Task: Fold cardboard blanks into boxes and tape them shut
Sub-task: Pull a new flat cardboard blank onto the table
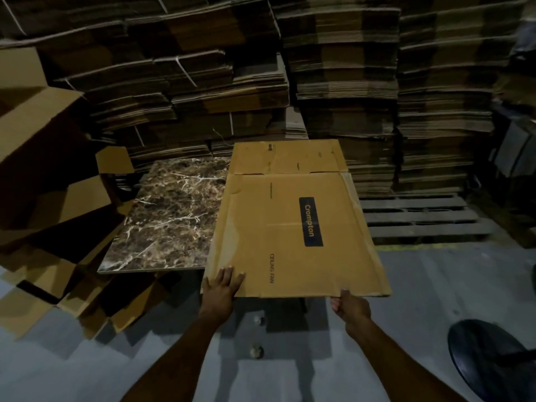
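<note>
Left grip (223, 285) flat, fingers straight, on near edge of cardboard blank (284, 227), right grip (349, 306) pinching same edge, blank overhanging right and near sides of marble table (168, 213), grey floor (420, 280) below, stacked cardboard (348, 68) behind

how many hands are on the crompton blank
2: the left hand lies flat on the near left corner of the blank; the right hand grips its near edge, further right.
</note>
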{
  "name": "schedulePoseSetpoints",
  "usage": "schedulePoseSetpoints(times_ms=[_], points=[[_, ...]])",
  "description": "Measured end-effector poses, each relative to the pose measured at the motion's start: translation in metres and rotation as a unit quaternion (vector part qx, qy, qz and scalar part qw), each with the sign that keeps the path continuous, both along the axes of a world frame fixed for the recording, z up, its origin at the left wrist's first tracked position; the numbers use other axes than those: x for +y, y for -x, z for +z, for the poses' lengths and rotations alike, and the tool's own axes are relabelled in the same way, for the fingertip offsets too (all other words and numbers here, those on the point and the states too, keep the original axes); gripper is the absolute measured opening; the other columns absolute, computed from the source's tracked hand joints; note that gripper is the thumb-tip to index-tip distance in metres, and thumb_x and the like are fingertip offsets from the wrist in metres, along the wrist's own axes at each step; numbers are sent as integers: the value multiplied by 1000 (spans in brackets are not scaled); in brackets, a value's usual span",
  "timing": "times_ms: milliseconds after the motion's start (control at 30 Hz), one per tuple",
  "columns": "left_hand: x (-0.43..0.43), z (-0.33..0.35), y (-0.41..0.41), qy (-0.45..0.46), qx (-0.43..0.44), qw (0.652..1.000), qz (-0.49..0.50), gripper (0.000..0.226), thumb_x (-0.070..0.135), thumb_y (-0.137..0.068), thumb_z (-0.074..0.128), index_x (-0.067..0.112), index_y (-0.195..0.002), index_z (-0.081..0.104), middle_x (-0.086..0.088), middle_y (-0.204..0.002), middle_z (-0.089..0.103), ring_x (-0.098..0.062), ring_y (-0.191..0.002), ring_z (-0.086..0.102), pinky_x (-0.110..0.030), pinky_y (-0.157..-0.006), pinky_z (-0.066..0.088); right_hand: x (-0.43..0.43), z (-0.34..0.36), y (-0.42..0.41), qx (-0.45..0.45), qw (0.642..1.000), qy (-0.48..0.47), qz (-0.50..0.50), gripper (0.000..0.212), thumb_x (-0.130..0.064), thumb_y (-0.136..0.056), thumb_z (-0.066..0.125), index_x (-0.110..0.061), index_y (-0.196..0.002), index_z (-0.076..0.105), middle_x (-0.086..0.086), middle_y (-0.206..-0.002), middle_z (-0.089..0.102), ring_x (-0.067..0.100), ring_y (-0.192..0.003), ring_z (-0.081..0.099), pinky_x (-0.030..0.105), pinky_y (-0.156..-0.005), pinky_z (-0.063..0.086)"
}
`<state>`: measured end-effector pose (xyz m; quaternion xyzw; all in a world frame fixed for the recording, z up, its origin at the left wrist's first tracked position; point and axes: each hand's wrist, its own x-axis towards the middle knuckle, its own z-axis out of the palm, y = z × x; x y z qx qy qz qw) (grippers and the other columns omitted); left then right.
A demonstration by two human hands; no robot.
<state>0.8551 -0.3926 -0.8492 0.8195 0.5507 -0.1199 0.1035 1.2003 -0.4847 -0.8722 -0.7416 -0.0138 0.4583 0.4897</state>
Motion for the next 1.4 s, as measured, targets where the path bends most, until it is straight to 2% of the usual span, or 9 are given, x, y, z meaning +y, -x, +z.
schedulePoseSetpoints(times_ms=[100, 367, 600, 700, 800, 967, 1033, 1233, 1400], points=[[11, 1, 0, 18, 5, 1000, 0, 72, 36, -105, 45, 46, -157, -5, -2, -170, -9, -28, -157, -7, -73, -115, 7, -1, -4, 3, -14, 1000, 0, -16, 32, -23, -103, 59, 2, -85, 69, 19, -77, 71, 27, -65, 63, 40, -70, 53], [42, 10, 3, 108, -6, 994, -21, 76, 41, -101, 55, 47, -159, 5, 2, -169, -15, -25, -156, -12, -78, -110, 21, 8, -14, 3, 4, 999, 4, -46, 31, -22, -103, 61, 2, -85, 66, 15, -71, 69, 26, -64, 63, 41, -71, 58], [32, 3, -4, 90, 5, 996, 10, 73, 40, -104, 50, 41, -161, 4, 0, -170, -10, -26, -157, -7, -72, -113, 23, 10, -8, -20, -86, 987, 75, 112, 49, -37, -102, 60, 4, -79, 71, 16, -69, 71, 27, -58, 64, 35, -58, 54], [26, 9, 1, 87, 13, 996, 0, 75, 42, -103, 51, 34, -162, 6, -4, -171, -5, -27, -157, -1, -61, -116, 29, 2, 5, -27, -223, 929, 165, 246, 61, -58, -100, 50, -5, -80, 73, 9, -72, 74, 25, -66, 70, 36, -67, 58], [17, 22, 8, 101, 30, 994, -9, 81, 47, -100, 57, 25, -163, 11, -8, -170, 3, -28, -156, 10, -47, -119, 30, 13, 25, -20, -321, 865, 196, 332, 57, -60, -95, 48, -10, -86, 73, 8, -86, 75, 26, -77, 70, 35, -78, 58], [18, 60, 27, 196, -60, 976, 77, 47, 36, -96, 68, 13, -136, 60, -11, -139, 58, -26, -124, 57, -33, -99, 48, 68, 82, 39, -379, 782, 124, 479, 37, -49, -95, 62, -12, -97, 65, 7, -103, 67, 24, -91, 64, 28, -72, 47], [20, 73, 40, 204, -112, 965, 118, 36, 33, -95, 70, 13, -124, 68, -8, -125, 66, -23, -114, 62, -32, -93, 51, 94, 94, 67, -403, 743, 86, 527, 36, -44, -98, 60, -9, -105, 66, 11, -111, 68, 26, -99, 64, 27, -72, 44], [31, 104, 93, 167, -182, 958, 146, 37, 38, -96, 67, 24, -131, 67, 9, -116, 65, -13, -110, 61, -25, -91, 44, 146, 117, 163, -412, 687, -2, 599, 34, -39, -100, 60, -7, -110, 69, 11, -112, 69, 29, -105, 64, 31, -80, 49], [60, 104, 175, 119, -202, 944, 232, 33, 40, -90, 73, 19, -115, 72, -3, -119, 71, -21, -113, 65, -40, -100, 51, 186, 126, 245, -434, 642, -39, 631, 30, -37, -97, 59, -9, -93, 69, 9, -96, 67, 27, -90, 63, 31, -65, 43]])
